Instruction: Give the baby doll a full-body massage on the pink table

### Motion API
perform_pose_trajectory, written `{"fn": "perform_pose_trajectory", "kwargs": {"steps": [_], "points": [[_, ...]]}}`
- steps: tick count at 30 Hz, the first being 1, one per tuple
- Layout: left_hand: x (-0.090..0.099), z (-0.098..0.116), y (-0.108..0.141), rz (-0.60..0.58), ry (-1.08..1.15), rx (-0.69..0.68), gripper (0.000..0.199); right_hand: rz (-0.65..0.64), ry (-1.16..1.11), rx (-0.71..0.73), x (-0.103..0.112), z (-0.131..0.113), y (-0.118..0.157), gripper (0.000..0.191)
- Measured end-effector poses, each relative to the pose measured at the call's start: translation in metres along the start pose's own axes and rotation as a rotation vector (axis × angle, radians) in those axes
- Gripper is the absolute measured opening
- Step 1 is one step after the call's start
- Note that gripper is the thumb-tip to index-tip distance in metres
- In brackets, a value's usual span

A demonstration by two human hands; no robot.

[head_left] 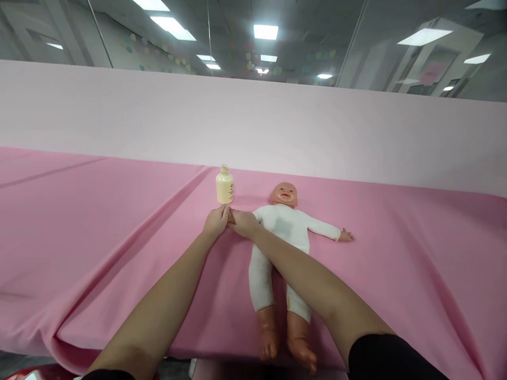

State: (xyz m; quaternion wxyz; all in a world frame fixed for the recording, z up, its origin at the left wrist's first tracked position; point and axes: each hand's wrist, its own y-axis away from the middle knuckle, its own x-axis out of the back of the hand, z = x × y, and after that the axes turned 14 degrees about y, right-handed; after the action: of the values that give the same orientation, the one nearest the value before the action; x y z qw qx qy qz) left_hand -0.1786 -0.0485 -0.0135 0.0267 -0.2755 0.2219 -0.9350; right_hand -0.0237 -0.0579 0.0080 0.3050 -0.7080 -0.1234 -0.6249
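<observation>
Left hand [216,220] and right hand [244,223]: together, fingers curled around the doll's near hand [231,217], mostly hidden between them. Soft-bodied baby doll in white fabric with tan plastic head and limbs [282,224]: face up, from 2 to 5 o'clock of the hands, head at 2, feet at 5, outstretched far arm at 3. Right forearm crosses over its torso. Pale yellow pump bottle with dark lettering [225,187]: upright, 12 o'clock, just beyond the fingers. All on wrinkled pink cloth [130,211]. Plain white panel [253,129] past it at 12, reflective glass [233,47] above.
</observation>
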Motion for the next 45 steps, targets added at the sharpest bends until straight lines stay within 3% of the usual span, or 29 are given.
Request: {"fn": "perform_pose_trajectory", "kwargs": {"steps": [8, 17, 27, 37, 42, 45], "points": [[0.002, 0.002, 0.005, 0.007, 0.060, 0.019, 0.038, -0.013, 0.058, 0.016, -0.006, -0.004, -0.002, 0.036], [-0.001, 0.003, 0.006, -0.090, -0.143, -0.030, 0.041, -0.108, 0.152, -0.039, -0.001, -0.010, -0.003, 0.032], [0.003, 0.008, 0.008, -0.047, -0.003, -0.032, 0.040, -0.069, 0.166, -0.027, -0.001, -0.009, 0.001, 0.038], [0.003, 0.004, 0.005, 0.040, 0.032, -0.065, 0.037, 0.117, 0.051, 0.097, -0.018, -0.007, -0.006, 0.034], [0.006, -0.006, 0.001, 0.067, -0.002, 0.009, 0.031, 0.010, 0.126, 0.250, -0.015, -0.011, -0.004, 0.040], [0.008, -0.008, 0.000, 0.051, -0.019, 0.039, 0.032, -0.055, 0.117, 0.313, 0.005, -0.020, 0.011, 0.048]]}}
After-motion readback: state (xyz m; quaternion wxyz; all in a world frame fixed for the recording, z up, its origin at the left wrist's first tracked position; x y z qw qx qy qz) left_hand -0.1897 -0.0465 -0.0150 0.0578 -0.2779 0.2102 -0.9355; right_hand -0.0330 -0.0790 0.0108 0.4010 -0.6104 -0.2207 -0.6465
